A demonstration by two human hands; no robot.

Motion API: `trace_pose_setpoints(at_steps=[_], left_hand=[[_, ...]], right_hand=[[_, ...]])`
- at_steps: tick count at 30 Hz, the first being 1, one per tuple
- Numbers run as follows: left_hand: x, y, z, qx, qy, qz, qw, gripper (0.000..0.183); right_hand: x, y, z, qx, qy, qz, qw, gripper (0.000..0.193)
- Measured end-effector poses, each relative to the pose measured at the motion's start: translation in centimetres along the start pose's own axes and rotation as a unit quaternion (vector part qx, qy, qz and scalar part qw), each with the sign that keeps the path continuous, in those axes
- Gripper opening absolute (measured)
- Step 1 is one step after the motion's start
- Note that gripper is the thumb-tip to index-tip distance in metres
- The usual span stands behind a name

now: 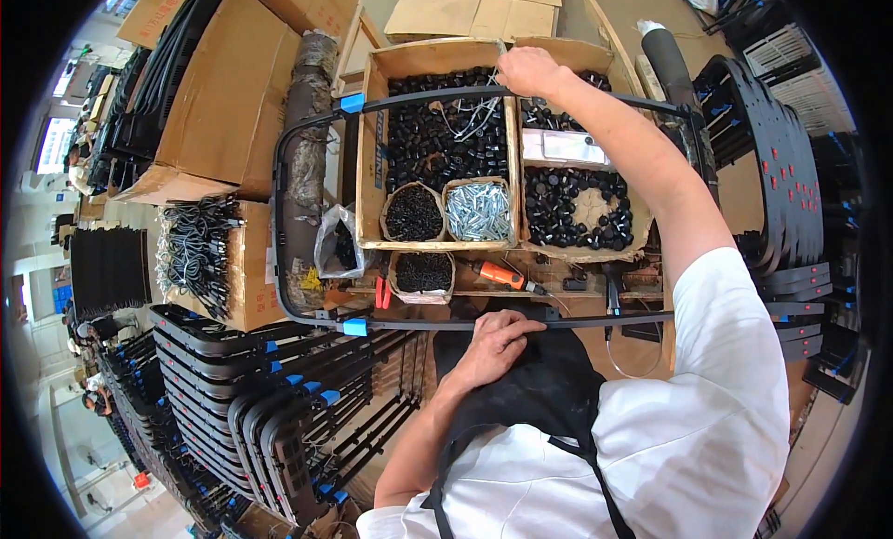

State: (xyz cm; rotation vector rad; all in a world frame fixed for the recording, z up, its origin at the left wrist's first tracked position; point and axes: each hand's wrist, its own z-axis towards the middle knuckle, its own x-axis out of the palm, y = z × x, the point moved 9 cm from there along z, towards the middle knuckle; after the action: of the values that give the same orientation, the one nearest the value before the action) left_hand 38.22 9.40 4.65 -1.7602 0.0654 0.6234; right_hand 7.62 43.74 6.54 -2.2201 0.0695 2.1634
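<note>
A black tubular frame (419, 325) with rounded corners and blue clips lies across the workbench, over wooden boxes of small parts. My left hand (498, 342) grips its near rail, fingers lying over the tube close to my apron. Beyond the far rail, my right hand (532, 72) is closed at the top of the divider between the boxes. Whatever its fingertips hold is hard to make out. Just left of that hand, thin pale strips (476, 119) lie over black plastic caps (428, 139). A white box (563, 146) sits among more black parts beneath my right forearm.
Tubs of black screws (414, 213) and silver fasteners (477, 212) stand in the left box. An orange power screwdriver (499, 275) and red-handled tool (382, 292) lie near the front. Stacked black frames (209, 381), cartons (223, 93) and panels (772, 167) flank the bench.
</note>
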Motion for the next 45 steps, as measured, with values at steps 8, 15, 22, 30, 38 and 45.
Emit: trace_pose_setpoints(at_steps=[8, 15, 22, 30, 38, 45], left_hand=[[0.2, 0.3, 0.6, -0.028, -0.024, -0.021, 0.999, 0.03], [0.0, 0.5, -0.1, -0.086, 0.03, 0.032, 0.995, 0.025], [0.7, 0.0, 0.9, -0.055, 0.055, 0.076, 0.994, 0.027], [0.6, 2.7, -0.2, -0.163, 0.003, -0.127, 0.978, 0.039], [3.2, 2.8, -1.0, -0.251, 0.097, -0.311, 0.911, 0.036], [1.6, 0.7, 0.2, -0.109, 0.05, 0.001, 0.993, 0.04]], right_hand=[[0.2, -2.4, 0.1, 0.015, -0.067, 0.008, 0.998, 0.044], [-1.3, -0.1, -0.7, 0.075, 0.173, 0.095, 0.977, 0.032], [-2.3, 0.5, -0.6, 0.096, 0.135, -0.007, 0.986, 0.046], [-1.6, -0.5, 0.5, 0.127, 0.109, -0.002, 0.986, 0.047], [-0.4, -1.3, 0.6, 0.129, 0.128, -0.011, 0.983, 0.057], [-0.5, 0.3, 0.9, 0.067, 0.061, -0.017, 0.996, 0.051]])
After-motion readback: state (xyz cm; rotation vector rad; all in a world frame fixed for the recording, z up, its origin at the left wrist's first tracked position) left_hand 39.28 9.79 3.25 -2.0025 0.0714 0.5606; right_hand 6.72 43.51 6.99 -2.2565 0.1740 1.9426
